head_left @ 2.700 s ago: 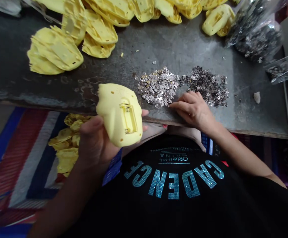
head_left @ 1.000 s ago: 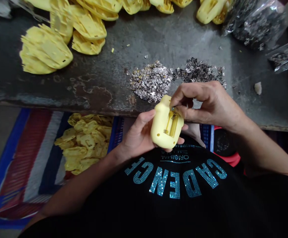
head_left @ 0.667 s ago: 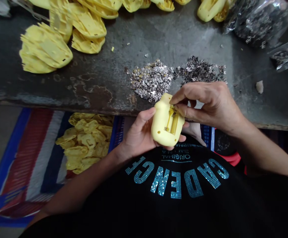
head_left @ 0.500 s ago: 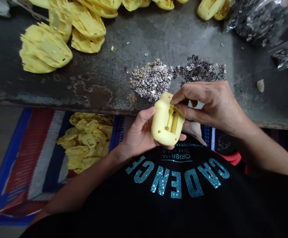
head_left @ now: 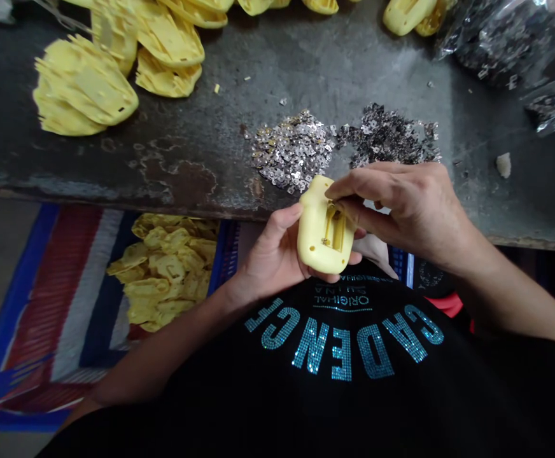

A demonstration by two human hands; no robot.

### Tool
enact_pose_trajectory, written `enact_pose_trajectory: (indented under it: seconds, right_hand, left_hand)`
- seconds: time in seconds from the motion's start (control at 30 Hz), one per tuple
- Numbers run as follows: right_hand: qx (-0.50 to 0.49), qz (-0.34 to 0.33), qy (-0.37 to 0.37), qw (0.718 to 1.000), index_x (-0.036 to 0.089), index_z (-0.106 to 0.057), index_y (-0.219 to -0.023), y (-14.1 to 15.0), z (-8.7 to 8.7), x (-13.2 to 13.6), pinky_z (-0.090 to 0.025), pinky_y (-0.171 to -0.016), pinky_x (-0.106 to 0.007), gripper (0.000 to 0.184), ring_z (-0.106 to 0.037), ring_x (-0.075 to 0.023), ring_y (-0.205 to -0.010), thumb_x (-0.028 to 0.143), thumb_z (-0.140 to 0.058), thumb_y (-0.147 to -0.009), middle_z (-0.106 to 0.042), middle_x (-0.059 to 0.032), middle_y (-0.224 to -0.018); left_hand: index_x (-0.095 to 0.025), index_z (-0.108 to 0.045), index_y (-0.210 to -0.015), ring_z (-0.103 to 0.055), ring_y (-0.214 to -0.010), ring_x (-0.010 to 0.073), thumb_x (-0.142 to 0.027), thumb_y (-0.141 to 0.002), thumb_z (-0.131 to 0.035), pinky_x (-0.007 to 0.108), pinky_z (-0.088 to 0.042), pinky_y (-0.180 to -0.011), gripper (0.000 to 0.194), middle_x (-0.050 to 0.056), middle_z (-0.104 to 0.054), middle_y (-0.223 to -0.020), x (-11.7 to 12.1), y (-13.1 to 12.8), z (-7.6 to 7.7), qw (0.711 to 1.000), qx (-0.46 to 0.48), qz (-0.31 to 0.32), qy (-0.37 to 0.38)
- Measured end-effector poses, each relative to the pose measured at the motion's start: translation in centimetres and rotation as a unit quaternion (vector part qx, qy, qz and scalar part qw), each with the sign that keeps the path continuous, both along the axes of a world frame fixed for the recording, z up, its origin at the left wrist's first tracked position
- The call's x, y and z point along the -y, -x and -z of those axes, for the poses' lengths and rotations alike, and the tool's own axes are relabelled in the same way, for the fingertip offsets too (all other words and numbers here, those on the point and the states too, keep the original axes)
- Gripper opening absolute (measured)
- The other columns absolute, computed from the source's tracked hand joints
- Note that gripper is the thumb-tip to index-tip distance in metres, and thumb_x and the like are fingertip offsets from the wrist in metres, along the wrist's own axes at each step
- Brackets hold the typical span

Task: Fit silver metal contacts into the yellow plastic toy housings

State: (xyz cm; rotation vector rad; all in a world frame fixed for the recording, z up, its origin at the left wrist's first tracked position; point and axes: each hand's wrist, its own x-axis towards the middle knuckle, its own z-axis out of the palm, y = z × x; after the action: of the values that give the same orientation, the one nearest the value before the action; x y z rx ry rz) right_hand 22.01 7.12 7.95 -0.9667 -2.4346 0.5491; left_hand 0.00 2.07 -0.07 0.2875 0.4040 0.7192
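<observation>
My left hand [head_left: 277, 245] is closed around a yellow plastic housing [head_left: 312, 238] with a long open slot that looks like a battery compartment. A small metal contact shows at the slot's lower end. Over the upper end, my right hand [head_left: 396, 207] has thumb and forefinger pinched together at the slot; whatever sits between the fingertips is hidden or too small to name. On the table just behind the housing lie a pile of silvery metal clips [head_left: 294, 149] and a pile of darker metal clips [head_left: 392, 137].
Stacked yellow shells [head_left: 86, 89] stand at the back left of the dark table [head_left: 268, 70]. Clear bags of metal parts [head_left: 501, 44] lie at the back right. Below the table edge, a blue crate [head_left: 17, 305] has more yellow shells [head_left: 167, 273] beside it.
The housing has tilted a little and shifted slightly right in my left hand. My right fingers stay at the upper end of the slot, the hand turned slightly.
</observation>
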Motion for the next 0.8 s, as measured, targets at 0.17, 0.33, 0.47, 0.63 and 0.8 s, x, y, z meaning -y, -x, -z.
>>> enact_pose_trajectory:
  seconds: [0.17, 0.33, 0.47, 0.63, 0.8]
  right_hand:
    - [-0.053, 0.025, -0.041, 0.997, 0.024, -0.079, -0.113, -0.6, 0.9, 1.0, -0.057, -0.072, -0.029, 0.017, -0.079, -0.0157, -0.085, 0.019, -0.062, -0.112, -0.086, -0.0023, -0.101]
    - [-0.034, -0.001, -0.124, 0.992, 0.024, -0.079, -0.116, -0.9, 2.4, 1.5, -0.06, -0.081, -0.033, 0.018, -0.075, -0.0186, -0.096, 0.016, -0.064, -0.11, -0.084, -0.0058, -0.114]
    - [-0.034, -0.023, -0.157, 0.987, 0.025, -0.079, -0.123, -0.8, 3.0, 1.5, -0.06, -0.084, -0.036, 0.023, -0.072, -0.0196, -0.096, 0.014, -0.064, -0.109, -0.082, -0.0071, -0.115]
    - [-0.068, -0.023, -0.119, 0.99, 0.026, -0.08, -0.12, -0.7, 2.8, 1.4, -0.061, -0.086, -0.036, 0.022, -0.074, -0.0191, -0.1, 0.015, -0.063, -0.11, -0.082, -0.0056, -0.116]
    - [-0.138, 0.001, 0.008, 0.99, 0.022, -0.083, -0.112, -0.8, 2.7, 0.9, -0.061, -0.087, -0.033, 0.015, -0.077, -0.0183, -0.101, 0.022, -0.068, -0.109, -0.082, -0.0061, -0.113]
  left_hand:
    - [-0.02, -0.059, -0.151, -0.089, -0.091, 0.0373, -0.06, -0.099, -0.07, 0.032, -0.071, -0.056, 0.066, 0.012, -0.085, -0.104, -0.1, 0.2, 0.2, 1.0, 0.01, 0.005, 0.027]
    - [-0.019, -0.059, -0.147, -0.088, -0.087, 0.0354, -0.056, -0.099, -0.068, 0.032, -0.07, -0.054, 0.061, 0.012, -0.085, -0.107, 0.0, 0.3, -0.1, 0.999, 0.008, -0.012, 0.03]
    - [-0.02, -0.06, -0.142, -0.088, -0.087, 0.0353, -0.051, -0.099, -0.069, 0.033, -0.071, -0.055, 0.055, 0.012, -0.085, -0.109, 0.1, 0.2, -0.5, 0.999, 0.001, -0.002, 0.032]
    - [-0.019, -0.058, -0.144, -0.088, -0.087, 0.0359, -0.048, -0.094, -0.074, 0.032, -0.07, -0.053, 0.059, 0.012, -0.085, -0.112, 0.3, 0.1, -0.4, 1.0, 0.003, -0.007, 0.023]
    - [-0.019, -0.051, -0.154, -0.088, -0.09, 0.0372, -0.05, -0.096, -0.073, 0.033, -0.072, -0.057, 0.069, 0.015, -0.085, -0.116, 0.4, 0.2, -0.3, 1.0, 0.011, 0.006, 0.019]
